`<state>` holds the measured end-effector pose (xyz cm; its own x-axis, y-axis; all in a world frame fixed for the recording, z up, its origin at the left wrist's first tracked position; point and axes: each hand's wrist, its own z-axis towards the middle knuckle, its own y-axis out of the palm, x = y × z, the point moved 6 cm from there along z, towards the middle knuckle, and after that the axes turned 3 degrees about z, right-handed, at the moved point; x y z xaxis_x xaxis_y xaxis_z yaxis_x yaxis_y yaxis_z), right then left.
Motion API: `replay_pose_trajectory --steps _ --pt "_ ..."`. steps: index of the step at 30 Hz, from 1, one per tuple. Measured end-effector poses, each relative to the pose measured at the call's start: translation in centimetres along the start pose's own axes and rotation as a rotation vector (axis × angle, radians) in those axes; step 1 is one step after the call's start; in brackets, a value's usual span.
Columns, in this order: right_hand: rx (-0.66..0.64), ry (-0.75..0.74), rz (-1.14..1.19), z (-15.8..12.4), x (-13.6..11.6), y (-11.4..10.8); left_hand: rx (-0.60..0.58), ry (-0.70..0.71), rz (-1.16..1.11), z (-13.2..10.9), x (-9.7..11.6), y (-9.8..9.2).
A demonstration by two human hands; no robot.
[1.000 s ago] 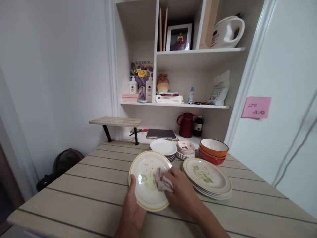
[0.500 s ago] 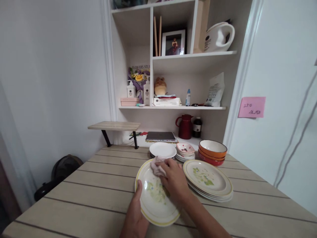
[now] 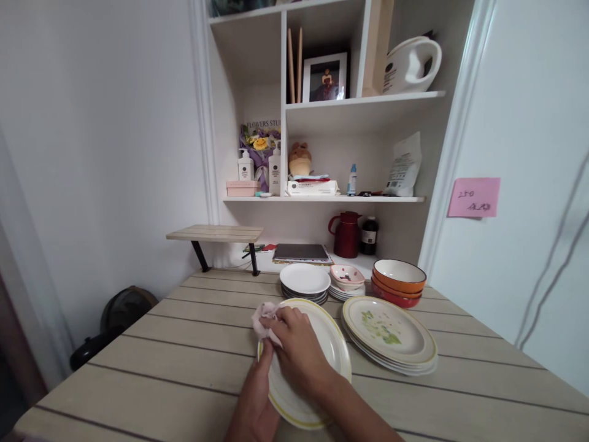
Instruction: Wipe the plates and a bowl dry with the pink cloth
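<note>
A white plate with a yellow rim (image 3: 329, 350) is tilted over the slatted table near its front edge. My left hand (image 3: 257, 402) grips the plate's near-left edge, thumb on its face. My right hand (image 3: 294, 350) is closed on a crumpled pinkish cloth (image 3: 263, 317) and presses it against the plate's upper left rim. Much of the plate's face is hidden under my right hand.
To the right lies a stack of flowered yellow-rimmed plates (image 3: 389, 334). Behind stand white plates (image 3: 305, 281), a small pink dish on saucers (image 3: 346, 277) and orange and red bowls (image 3: 398, 281). Shelves with a red jug (image 3: 346, 234) rise beyond the wooden table (image 3: 175, 344).
My right hand has swept the cloth from the plate's middle up to its far rim, then left to its upper left edge. The plate has shifted a little to the right and tilted.
</note>
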<state>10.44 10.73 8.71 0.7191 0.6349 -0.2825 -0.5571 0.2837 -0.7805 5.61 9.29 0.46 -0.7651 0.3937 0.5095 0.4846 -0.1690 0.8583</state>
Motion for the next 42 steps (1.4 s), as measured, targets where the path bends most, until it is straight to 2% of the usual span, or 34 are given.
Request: replay_pose_trajectory --steps 3,6,9,11,13,15,18,21,23,24,28,31,33,38,40,42 --pt "0.028 0.017 -0.03 -0.3 0.7 -0.7 -0.036 0.0 0.013 -0.1 -0.1 0.5" --pt "0.073 0.104 -0.111 -0.5 3.2 -2.1 -0.101 0.021 0.01 0.2 0.0 0.7" --pt "0.094 0.206 -0.166 -1.3 6.0 -3.7 -0.201 0.093 -0.061 0.8 0.6 0.4" --pt "0.073 0.236 -0.184 -2.0 6.9 -4.4 -0.28 0.17 -0.122 1.1 1.4 0.2" --pt "0.015 0.196 -0.167 -2.6 6.3 -4.6 -0.331 0.241 -0.158 1.1 2.3 -0.1" --pt "-0.064 0.105 -0.116 -3.1 4.5 -4.1 -0.32 0.282 -0.159 0.9 3.1 -0.4" --pt "-0.174 -0.025 -0.034 -3.8 0.9 -2.5 -0.193 0.323 -0.143 0.4 3.9 -1.1" --pt "-0.215 -0.087 0.015 -3.9 -1.4 -0.9 -0.044 0.271 -0.121 0.1 3.4 -1.7" --pt "-0.174 -0.06 0.012 -3.3 -1.5 -0.6 -0.033 0.228 -0.104 0.3 2.7 -1.5" --pt "-0.137 -0.027 0.0 -3.0 -1.0 -0.8 -0.064 0.22 -0.101 0.5 2.3 -1.3" --pt "0.028 0.168 -0.08 -2.1 2.5 -3.0 -0.284 0.202 -0.12 1.2 1.4 0.1" --pt "0.039 0.244 -0.117 -2.8 4.2 -4.2 -0.351 0.221 -0.137 1.3 1.6 0.4" --pt "-0.021 0.199 -0.099 -3.4 3.8 -4.1 -0.342 0.254 -0.145 1.1 2.2 0.2" --pt "-0.186 -0.007 0.001 -4.1 0.2 -1.9 -0.257 0.322 -0.156 0.2 3.4 -0.3" --pt "-0.192 -0.053 0.018 -3.8 -0.6 -1.1 -0.227 0.301 -0.15 0.2 3.2 -0.3" --pt "-0.148 -0.042 0.009 -3.1 -0.3 -1.1 -0.231 0.26 -0.138 0.3 2.6 0.1"
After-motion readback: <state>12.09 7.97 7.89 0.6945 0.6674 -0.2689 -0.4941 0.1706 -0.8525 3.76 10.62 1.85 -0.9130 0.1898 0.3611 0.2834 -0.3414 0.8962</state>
